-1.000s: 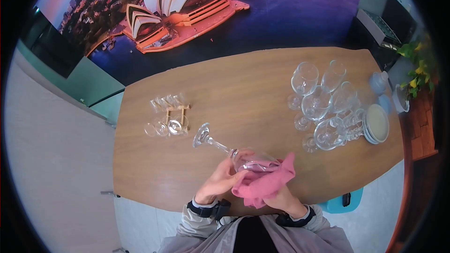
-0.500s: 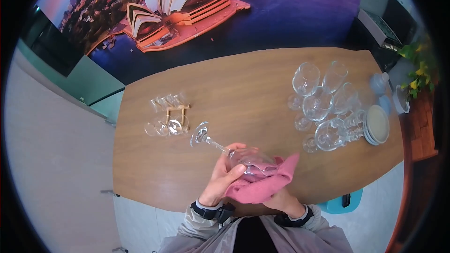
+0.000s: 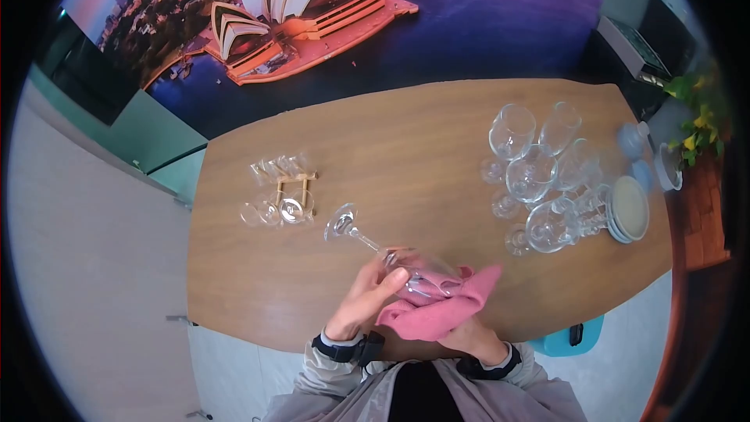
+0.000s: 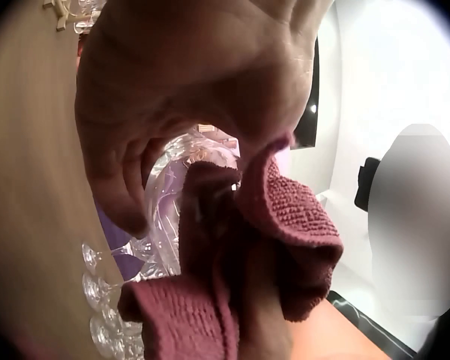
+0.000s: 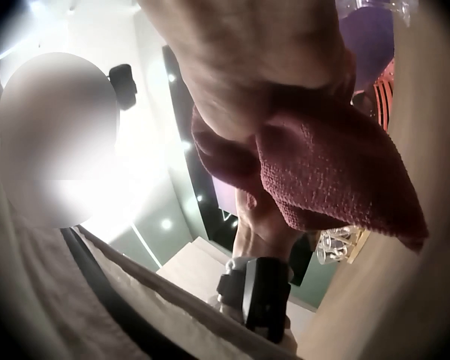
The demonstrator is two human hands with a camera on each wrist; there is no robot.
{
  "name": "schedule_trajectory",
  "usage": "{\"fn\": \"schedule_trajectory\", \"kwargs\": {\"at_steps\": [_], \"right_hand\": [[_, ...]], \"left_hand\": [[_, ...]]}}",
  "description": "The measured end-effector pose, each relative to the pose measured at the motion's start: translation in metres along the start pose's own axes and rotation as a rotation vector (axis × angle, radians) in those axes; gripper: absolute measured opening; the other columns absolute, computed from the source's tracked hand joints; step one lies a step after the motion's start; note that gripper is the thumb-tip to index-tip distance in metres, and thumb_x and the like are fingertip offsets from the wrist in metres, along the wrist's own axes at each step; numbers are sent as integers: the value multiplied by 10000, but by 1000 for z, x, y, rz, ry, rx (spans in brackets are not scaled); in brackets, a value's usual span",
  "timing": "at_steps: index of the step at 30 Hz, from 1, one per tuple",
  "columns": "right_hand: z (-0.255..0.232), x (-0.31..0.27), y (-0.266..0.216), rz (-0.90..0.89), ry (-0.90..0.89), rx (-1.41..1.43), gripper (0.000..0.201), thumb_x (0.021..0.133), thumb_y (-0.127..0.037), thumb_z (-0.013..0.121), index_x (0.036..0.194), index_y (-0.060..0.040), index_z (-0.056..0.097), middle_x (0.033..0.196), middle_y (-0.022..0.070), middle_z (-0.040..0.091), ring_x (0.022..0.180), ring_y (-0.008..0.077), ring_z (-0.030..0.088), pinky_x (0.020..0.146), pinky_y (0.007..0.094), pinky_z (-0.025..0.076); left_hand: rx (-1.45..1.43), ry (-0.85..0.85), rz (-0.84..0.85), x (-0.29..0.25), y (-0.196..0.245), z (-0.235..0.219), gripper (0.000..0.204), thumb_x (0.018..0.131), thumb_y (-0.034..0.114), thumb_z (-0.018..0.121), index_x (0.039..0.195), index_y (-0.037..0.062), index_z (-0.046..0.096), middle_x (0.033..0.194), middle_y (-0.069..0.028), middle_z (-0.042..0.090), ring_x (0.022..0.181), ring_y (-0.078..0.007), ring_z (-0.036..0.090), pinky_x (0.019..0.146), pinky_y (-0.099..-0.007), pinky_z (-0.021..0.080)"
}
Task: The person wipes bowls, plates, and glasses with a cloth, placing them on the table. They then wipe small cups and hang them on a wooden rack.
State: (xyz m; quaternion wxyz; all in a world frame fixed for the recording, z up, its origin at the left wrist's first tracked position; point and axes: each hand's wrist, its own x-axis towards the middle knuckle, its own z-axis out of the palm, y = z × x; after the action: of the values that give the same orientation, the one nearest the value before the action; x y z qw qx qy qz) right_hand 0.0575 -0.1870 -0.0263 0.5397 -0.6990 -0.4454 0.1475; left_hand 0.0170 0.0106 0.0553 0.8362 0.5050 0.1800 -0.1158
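Note:
A stemmed glass (image 3: 362,236) lies tilted in the head view, its foot up and left, its bowl toward the lower right. The left hand (image 3: 366,295) grips the bowl, thumb on the near side. A pink cloth (image 3: 437,311) wraps the bowl's rim end, and some of it shows inside the bowl. Under the cloth, the right hand (image 3: 473,337) holds it, with its fingers mostly hidden. In the left wrist view the left hand (image 4: 187,82) curls around the bowl, with the cloth (image 4: 187,315) below. The right wrist view shows the right hand (image 5: 262,60) in the cloth (image 5: 330,172).
Several stemmed glasses (image 3: 532,174) stand or lie on the right of the wooden table (image 3: 422,156), beside stacked pale dishes (image 3: 630,208). Small glasses hang around a wooden rack (image 3: 295,180) on the left. A teal seat (image 3: 569,337) is beyond the table's near edge.
Compared with a second ago, the left hand has shifted slightly on the bowl, its thumb now higher. The cloth's right corner has moved a little to the right. The glass stays tilted alike.

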Motion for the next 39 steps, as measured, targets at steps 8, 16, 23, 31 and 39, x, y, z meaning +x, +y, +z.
{"fn": "schedule_trajectory", "kwargs": {"at_steps": [8,16,23,31,39], "right_hand": [[-6,-1,-9,173,79,816,667,858,-184,817,1414,-7,493,1388,123,576,1295,234,544,1080,405,453],[0,8,-14,114,126,500,659,847,-245,798,1419,-62,525,1438,104,544,1371,273,476,1175,475,273],[-7,1,-1,135,73,653,641,865,-261,782,1416,-60,521,1434,91,548,1361,259,487,1161,468,308],[-7,7,-15,109,144,502,603,879,-186,766,1407,-41,516,1432,102,545,1323,244,524,1128,432,386],[-12,6,-12,66,57,517,703,867,-172,789,1468,-46,446,1459,105,524,1317,244,529,1148,423,358]], "left_hand": [[67,-342,311,-1,4,-10,728,921,88,700,1526,-17,310,1536,-184,398,1385,-288,454,1149,-404,367],[-90,-139,24,3,-2,-14,695,895,26,683,1503,-16,350,1530,-204,415,1420,-311,423,1191,-453,328],[-12,-433,380,7,-3,-20,736,848,-42,679,1508,-8,356,1536,-229,408,1463,-334,377,1217,-452,282],[97,-166,126,2,5,-11,758,961,369,678,1507,-37,343,1481,-234,472,1371,-327,487,1138,-432,398],[-4,-322,240,2,2,-17,755,889,159,744,1496,-67,356,1516,-226,441,1398,-321,461,1171,-441,364]]}}
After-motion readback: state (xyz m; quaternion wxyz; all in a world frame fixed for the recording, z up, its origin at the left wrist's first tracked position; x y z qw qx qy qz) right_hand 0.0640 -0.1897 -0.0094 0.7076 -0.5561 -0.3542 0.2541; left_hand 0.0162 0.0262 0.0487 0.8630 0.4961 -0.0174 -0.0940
